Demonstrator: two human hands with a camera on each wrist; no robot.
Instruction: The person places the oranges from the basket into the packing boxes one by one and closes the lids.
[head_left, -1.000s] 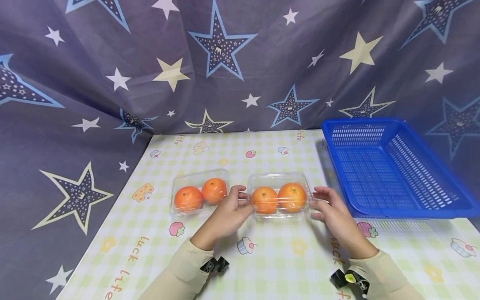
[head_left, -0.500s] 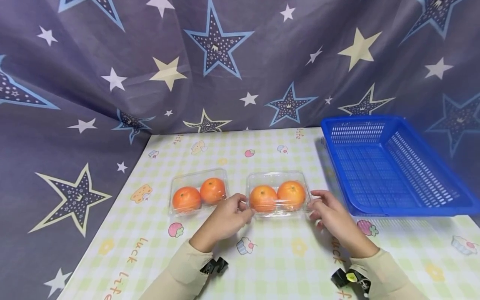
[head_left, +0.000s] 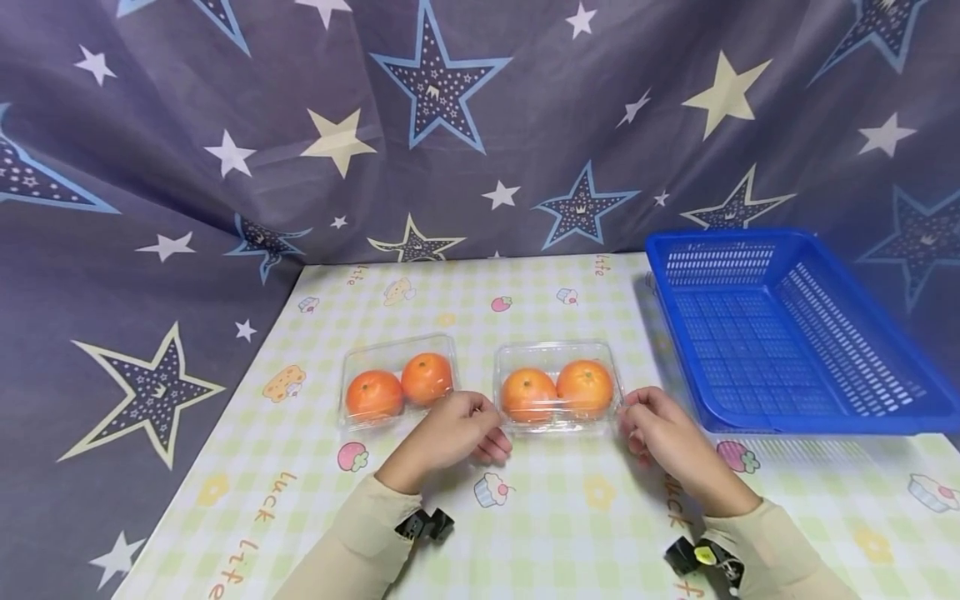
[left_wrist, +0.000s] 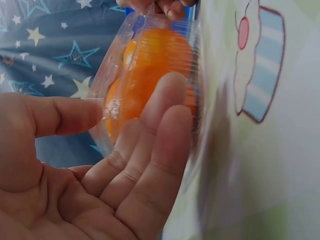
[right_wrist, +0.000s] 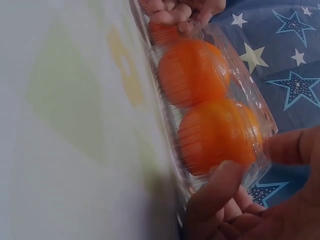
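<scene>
Two oranges lie in a clear plastic clamshell box (head_left: 553, 354) at the middle of the table. At its front left corner is my left hand (head_left: 457, 433), fingers fairly straight and pointing down. The left wrist view shows the thumb (left_wrist: 75, 115) touching the box's edge and the other fingers in front of it. My right hand (head_left: 663, 433) has its thumb and bent fingers at the right end of the box, pinching the corner in the right wrist view. A second clear clamshell box (head_left: 386, 354), also with two orange fruits, stands to the left, partly behind my left hand.
A blue perforated plastic basket (head_left: 765, 325) stands at the right back of the table. The checked tablecloth (head_left: 555, 517) is printed with small pictures. A dark curtain (head_left: 525, 108) with stars hangs behind and to the left.
My left hand has slid down and back a little from the box's left side, its fingers now hanging lower. My right hand has dropped slightly at the right end. Both boxes stay put.
</scene>
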